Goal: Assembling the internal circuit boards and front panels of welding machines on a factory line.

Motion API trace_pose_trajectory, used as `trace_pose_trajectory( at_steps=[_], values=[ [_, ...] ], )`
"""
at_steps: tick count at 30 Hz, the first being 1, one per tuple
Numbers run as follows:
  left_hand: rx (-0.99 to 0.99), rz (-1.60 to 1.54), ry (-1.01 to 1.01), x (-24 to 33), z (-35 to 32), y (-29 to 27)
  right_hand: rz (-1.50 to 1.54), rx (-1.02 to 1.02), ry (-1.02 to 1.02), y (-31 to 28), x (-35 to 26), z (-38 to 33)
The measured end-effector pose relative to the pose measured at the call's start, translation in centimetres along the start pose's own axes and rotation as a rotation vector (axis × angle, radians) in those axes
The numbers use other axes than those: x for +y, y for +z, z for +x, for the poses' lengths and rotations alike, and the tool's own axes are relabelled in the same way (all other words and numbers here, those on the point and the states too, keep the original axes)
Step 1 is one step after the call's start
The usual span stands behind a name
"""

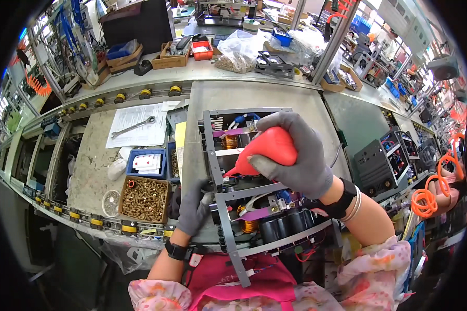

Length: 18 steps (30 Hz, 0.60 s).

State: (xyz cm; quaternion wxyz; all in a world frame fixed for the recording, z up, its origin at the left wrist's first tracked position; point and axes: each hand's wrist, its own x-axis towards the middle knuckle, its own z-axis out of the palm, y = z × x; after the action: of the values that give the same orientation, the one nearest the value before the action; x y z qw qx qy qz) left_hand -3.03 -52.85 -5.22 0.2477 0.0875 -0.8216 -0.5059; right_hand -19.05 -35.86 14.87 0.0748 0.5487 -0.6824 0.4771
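Two kinds of printed matter lie left of the work: a white printed sheet [148,137] under a wrench [135,126], its lines too small for us to read, and a stack of white cards [147,163] with red marks in a blue tray [141,176]. Some white lettering also shows on our pink apron [210,274].

Our gloved right hand [310,160] is closed around a red squeeze bottle [275,146], tilted so that its thin nozzle points down and left into the open grey metal chassis [251,192]. The chassis sits directly before us, with copper coils and black cylinders visible between its bars. Our gloved left hand [193,210] is beside the chassis's left edge, fingers blurred; we cannot tell whether it grips or merely touches. A cardboard box of brass-coloured parts [145,201] lies just left of it.
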Motion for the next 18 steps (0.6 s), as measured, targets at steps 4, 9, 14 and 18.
trace_pose_trajectory(
  at_steps=[4,9,14,18],
  values=[
    [0.020,0.064,0.081,-1.1,-0.3,0.0,-0.019,0.017,-0.017,0.0,-0.1,-0.3],
    [-0.038,0.064,0.029,-1.0,-0.1,-0.3,0.013,0.005,-0.022,-0.3,-0.2,-0.7],
    [-0.145,0.244,0.123,-0.3,1.6,-1.4,-0.018,-0.039,-0.137,-0.4,-0.7,-1.3],
    [-0.220,0.368,0.159,0.4,3.4,-2.0,-0.236,-0.233,-0.381,-1.4,-1.5,-1.6]
  ],
)
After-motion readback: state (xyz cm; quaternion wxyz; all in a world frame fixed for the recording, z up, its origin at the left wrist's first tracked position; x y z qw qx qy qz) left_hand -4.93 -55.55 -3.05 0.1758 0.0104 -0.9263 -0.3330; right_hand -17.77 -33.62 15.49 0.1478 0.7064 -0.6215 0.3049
